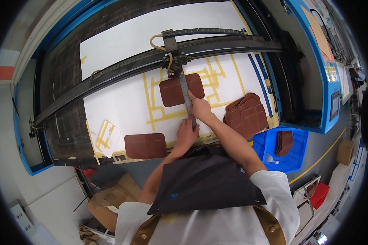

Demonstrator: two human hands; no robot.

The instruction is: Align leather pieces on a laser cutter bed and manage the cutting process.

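Note:
A steel ruler (184, 87) lies lengthwise across a brown leather piece (171, 92) on the white bed sheet, its far end close to the machine's head. My right hand (200, 109) is closed at the ruler's middle, index finger stretched along it at the leather's near edge. Just nearer to me, my left hand (186, 135) has its fingers closed around the ruler's near end. Another brown leather piece (145, 146) lies flat at the front edge, left of my left hand. To the right of my right forearm sits a pile of brown leather pieces (246, 116).
A black gantry beam (122, 65) spans the bed, carrying a tool head (175, 61) right above the leather. Yellow tape lines mark the sheet (110, 98). A white taped template (108, 138) lies front left. At right stands a blue crate (296, 153) holding leather pieces.

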